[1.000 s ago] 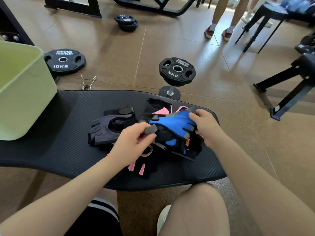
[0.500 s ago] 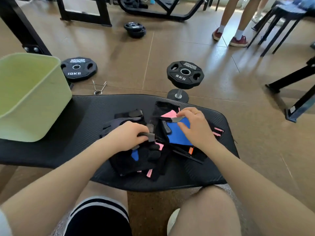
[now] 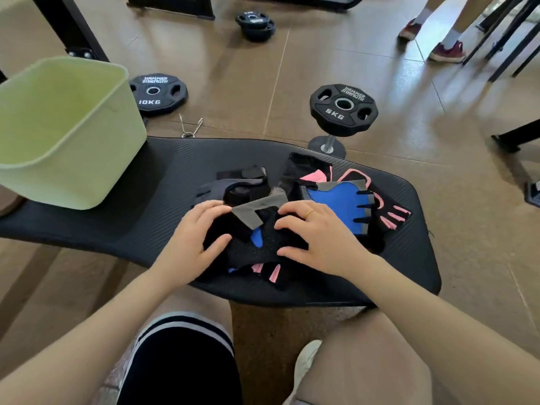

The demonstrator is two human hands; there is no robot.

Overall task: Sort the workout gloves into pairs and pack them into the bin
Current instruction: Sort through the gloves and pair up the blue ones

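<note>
Several workout gloves lie heaped on a black bench pad (image 3: 146, 200). A blue-and-black glove (image 3: 263, 238) lies nearest me, palm side down, with a grey strap on top. My left hand (image 3: 195, 238) grips its left edge and my right hand (image 3: 315, 238) presses on its right side. A second blue glove (image 3: 342, 206) lies flat just behind my right hand. Pink-and-black gloves (image 3: 388, 214) stick out at the right and under the pile. A dark grey glove (image 3: 233, 191) sits behind my left hand. The light green bin (image 3: 96, 171) stands at the pad's left end.
A 5 kg plate (image 3: 343, 109) on a short stand rises just behind the pad. A 10 kg plate (image 3: 157, 93) and a spring clip (image 3: 190, 127) lie on the floor by the bin. A person's feet (image 3: 438, 45) and chair legs are far right. My knees are below the pad.
My right hand left the flat blue glove and came to the near glove beside my left hand. That near glove now lies spread between both hands.
</note>
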